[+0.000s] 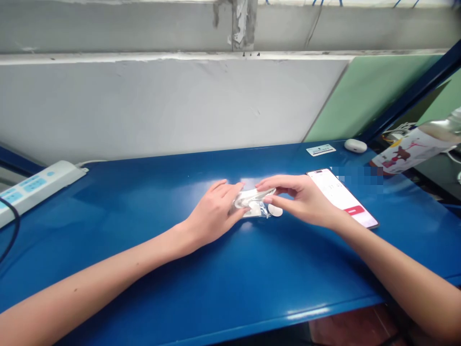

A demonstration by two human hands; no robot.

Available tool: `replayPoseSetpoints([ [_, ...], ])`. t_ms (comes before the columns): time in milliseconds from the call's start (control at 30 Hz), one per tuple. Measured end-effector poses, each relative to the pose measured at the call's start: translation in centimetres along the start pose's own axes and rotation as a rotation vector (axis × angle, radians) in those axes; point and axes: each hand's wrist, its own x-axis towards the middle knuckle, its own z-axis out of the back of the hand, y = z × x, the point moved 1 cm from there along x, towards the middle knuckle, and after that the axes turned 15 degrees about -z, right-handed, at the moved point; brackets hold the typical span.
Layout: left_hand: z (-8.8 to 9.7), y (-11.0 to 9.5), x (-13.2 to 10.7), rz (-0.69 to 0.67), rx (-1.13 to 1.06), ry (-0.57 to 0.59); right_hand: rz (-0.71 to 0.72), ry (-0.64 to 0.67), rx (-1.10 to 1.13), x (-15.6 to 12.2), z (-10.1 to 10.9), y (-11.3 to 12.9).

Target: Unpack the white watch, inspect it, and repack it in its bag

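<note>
A coiled white cable (250,198), partly wrapped in clear plastic, lies low over the middle of the blue table. My left hand (214,209) is closed on its left end, thumb at the near side and fingers at the far side. My right hand (302,197) pinches the right end between thumb and fingers. Just under the right thumb a small white round piece (275,210) rests on the table. Beneath the cable shows a flat white piece (254,210), mostly hidden. A phone (345,197) with its screen lit lies behind my right wrist.
At the left is a white power strip (39,190) with a dark cord (14,230). A white card (321,150) and a white earbud case (355,145) lie at the back right. A labelled bottle (410,149) leans at the right. A wall borders the blue table (252,283).
</note>
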Motion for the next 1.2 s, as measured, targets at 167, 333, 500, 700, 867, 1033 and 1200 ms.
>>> replayPoseSetpoints([
  [167, -0.4, 0.6, -0.1, 0.029, 0.054, 0.171, 0.029, -0.024, -0.123, -0.2, 1.6, -0.9],
  [333, -0.5, 0.8, -0.4, 0.033, 0.022, 0.183, 0.023, -0.061, -0.204, 0.1, 3.1, -1.7],
  [500, -0.7, 0.8, -0.6, -0.014, 0.09, 0.109, -0.052, -0.05, -0.284, 0.2, 4.2, -2.4],
  [700, -1.1, 1.1, -1.0, -0.055, 0.158, 0.081, -0.043, 0.008, -0.334, 0.1, 5.0, -2.8],
  [867, -1.2, 1.3, -1.0, -0.062, 0.158, 0.072, 0.002, 0.045, -0.314, 0.0, 4.6, -2.1],
  [1033, -1.2, 1.3, -0.9, -0.076, 0.164, 0.067, 0.033, 0.061, -0.325, 0.1, 3.6, -2.5],
  [1200, -1.1, 1.3, -0.9, -0.08, 0.169, 0.074, 0.026, 0.07, -0.459, 0.3, 2.9, -3.4],
])
